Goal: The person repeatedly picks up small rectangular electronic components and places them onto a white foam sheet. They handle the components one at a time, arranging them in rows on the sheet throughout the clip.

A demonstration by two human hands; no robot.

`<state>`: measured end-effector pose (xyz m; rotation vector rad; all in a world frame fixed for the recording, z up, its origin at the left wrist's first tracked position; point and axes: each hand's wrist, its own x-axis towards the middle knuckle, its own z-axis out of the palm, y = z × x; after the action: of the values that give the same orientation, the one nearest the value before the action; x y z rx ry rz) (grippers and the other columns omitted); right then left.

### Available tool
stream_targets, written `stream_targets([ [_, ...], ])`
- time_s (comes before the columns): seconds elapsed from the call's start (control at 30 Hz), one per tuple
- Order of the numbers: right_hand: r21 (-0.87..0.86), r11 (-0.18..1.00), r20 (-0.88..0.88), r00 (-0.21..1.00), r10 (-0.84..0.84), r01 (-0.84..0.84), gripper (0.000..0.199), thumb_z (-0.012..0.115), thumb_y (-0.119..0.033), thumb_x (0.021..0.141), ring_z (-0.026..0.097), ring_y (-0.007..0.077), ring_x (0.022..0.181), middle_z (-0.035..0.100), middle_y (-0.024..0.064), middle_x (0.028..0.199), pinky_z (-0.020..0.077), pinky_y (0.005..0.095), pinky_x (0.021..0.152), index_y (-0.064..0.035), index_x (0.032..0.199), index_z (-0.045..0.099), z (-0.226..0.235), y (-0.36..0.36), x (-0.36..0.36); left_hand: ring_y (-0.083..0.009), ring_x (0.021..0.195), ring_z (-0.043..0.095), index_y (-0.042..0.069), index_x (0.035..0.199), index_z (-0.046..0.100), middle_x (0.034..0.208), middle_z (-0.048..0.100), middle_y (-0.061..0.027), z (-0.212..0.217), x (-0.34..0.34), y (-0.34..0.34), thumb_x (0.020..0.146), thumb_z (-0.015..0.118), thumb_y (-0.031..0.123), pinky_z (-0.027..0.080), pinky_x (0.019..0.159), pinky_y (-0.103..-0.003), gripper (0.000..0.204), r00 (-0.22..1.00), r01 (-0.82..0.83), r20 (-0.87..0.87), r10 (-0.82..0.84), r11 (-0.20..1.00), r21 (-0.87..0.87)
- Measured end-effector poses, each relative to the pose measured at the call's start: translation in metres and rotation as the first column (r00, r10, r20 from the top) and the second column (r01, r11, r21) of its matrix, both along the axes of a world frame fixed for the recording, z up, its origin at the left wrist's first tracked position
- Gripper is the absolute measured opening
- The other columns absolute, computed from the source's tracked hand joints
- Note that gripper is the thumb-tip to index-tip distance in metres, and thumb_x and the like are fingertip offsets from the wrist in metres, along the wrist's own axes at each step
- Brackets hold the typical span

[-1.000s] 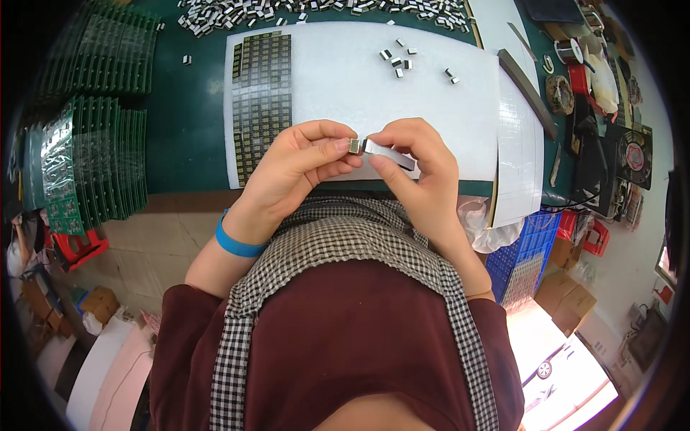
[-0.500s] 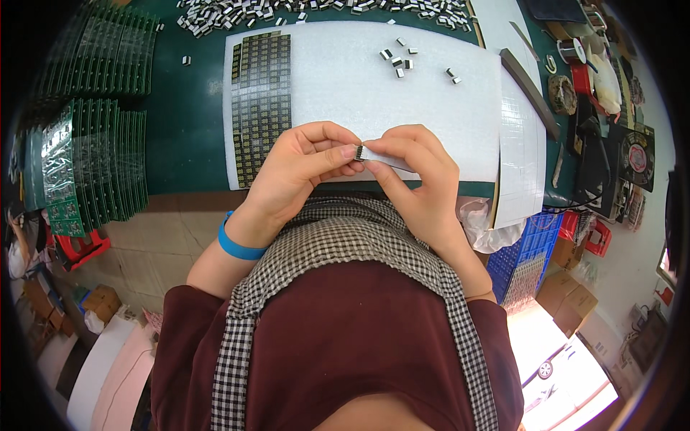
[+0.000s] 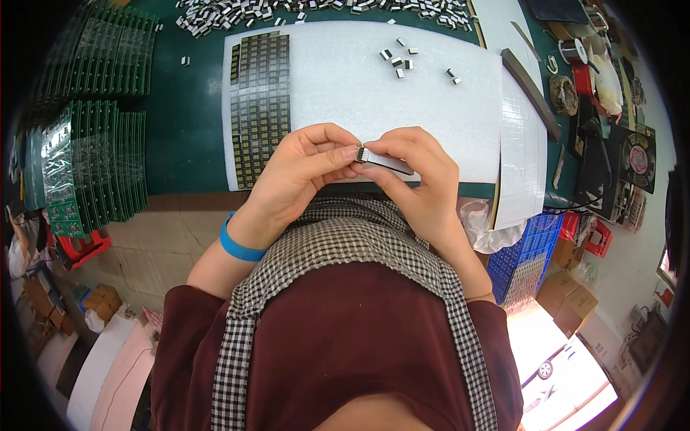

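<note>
Close to the table's front edge, both hands meet over a white foam sheet [image 3: 359, 86]. My right hand [image 3: 424, 169] grips a short bar [image 3: 388, 161] with a pale top and a dark side, thumb below and fingers above. At the bar's left end is a dark, toothed-looking part, where my left hand [image 3: 305, 161] pinches with thumb and forefinger. Whether the left fingers hold a separate small piece is hidden. Left of the hands, dark strips printed with small gold patterns [image 3: 262, 93] lie side by side on the foam.
Several small white-and-black blocks [image 3: 399, 63] lie on the foam, with a large heap of them [image 3: 323, 8] along the back. Rows of green circuit boards [image 3: 93, 161] stand at left. On the right are a dark bar [image 3: 530, 93], a solder spool [image 3: 571, 50] and a blue crate [image 3: 528, 244].
The bar has tilted in my right hand, so its dark side now shows along the lower edge. My right thumb has shifted slightly. The left hand has barely moved.
</note>
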<state>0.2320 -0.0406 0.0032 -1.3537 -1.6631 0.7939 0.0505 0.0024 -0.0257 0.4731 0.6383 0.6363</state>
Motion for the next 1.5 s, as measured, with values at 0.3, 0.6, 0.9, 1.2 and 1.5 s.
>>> stream_targets([
  [0.3, 0.024, 0.999, -0.089, 0.996, -0.021, 0.024, 0.023, 0.071, 0.003, 0.070, 0.061, 0.0174, 0.077, 0.062, 0.0072, 0.086, 0.0495, 0.0259, 0.062, -0.0031, 0.091, 0.065, -0.005, 0.000, 0.004, -0.0127, 0.083, 0.064, 0.003, 0.094, 0.060, 0.089, 0.065, -0.0056, 0.001, 0.004, -0.002, 0.088, 0.062, 0.008, 0.053, 0.077, -0.025, 0.009, 0.999, -0.005, 0.045, 0.006, 1.000, -0.021],
  [0.6, 0.130, 0.990, 0.012, 0.999, -0.048, 0.046, 0.025, 0.072, 0.003, 0.068, 0.062, 0.0174, 0.074, 0.063, 0.0068, 0.085, 0.0497, 0.0266, 0.060, -0.0040, 0.092, 0.067, -0.007, 0.000, 0.000, -0.0125, 0.082, 0.063, 0.003, 0.093, 0.059, 0.089, 0.064, -0.0049, 0.002, 0.005, -0.002, 0.089, 0.061, 0.008, 0.052, 0.077, -0.025, 0.007, 1.000, -0.007, 0.003, 0.007, 1.000, -0.018],
  [0.9, 0.206, 0.979, 0.162, 0.986, -0.042, 0.008, 0.022, 0.070, 0.001, 0.070, 0.061, 0.0182, 0.070, 0.063, 0.0060, 0.085, 0.0489, 0.0270, 0.057, -0.0045, 0.091, 0.068, -0.009, 0.001, 0.003, -0.0119, 0.082, 0.063, 0.001, 0.092, 0.060, 0.090, 0.065, -0.0058, 0.002, 0.007, -0.002, 0.088, 0.061, 0.007, 0.052, 0.077, -0.024, 0.007, 0.992, -0.009, -0.124, 0.022, 0.994, 0.108],
  [1.2, 0.066, 0.997, 0.121, 0.992, 0.033, -0.042, 0.018, 0.069, -0.004, 0.074, 0.060, 0.0166, 0.068, 0.063, 0.0062, 0.081, 0.0474, 0.0261, 0.056, -0.0040, 0.092, 0.067, -0.011, -0.006, 0.005, -0.0103, 0.083, 0.063, -0.005, 0.101, 0.060, 0.092, 0.065, -0.0090, 0.027, 0.007, -0.002, 0.077, 0.057, -0.004, 0.052, 0.075, -0.023, 0.024, 0.840, 0.278, -0.543, -0.011, 0.867, 0.413],
  [1.5, -0.587, 0.799, -0.521, 0.816, -0.249, -0.130, 0.023, 0.057, -0.012, 0.090, 0.053, 0.0092, 0.067, 0.062, 0.0079, 0.087, 0.0437, 0.0218, 0.060, 0.0033, 0.106, 0.062, -0.014, -0.004, 0.015, -0.0298, 0.099, 0.054, -0.002, 0.109, 0.059, 0.116, 0.052, -0.0155, 0.039, -0.030, 0.016, 0.071, 0.062, -0.003, 0.049, 0.083, -0.033, 0.039, 0.308, 0.816, -0.739, 0.599, 0.234, 0.529],
])
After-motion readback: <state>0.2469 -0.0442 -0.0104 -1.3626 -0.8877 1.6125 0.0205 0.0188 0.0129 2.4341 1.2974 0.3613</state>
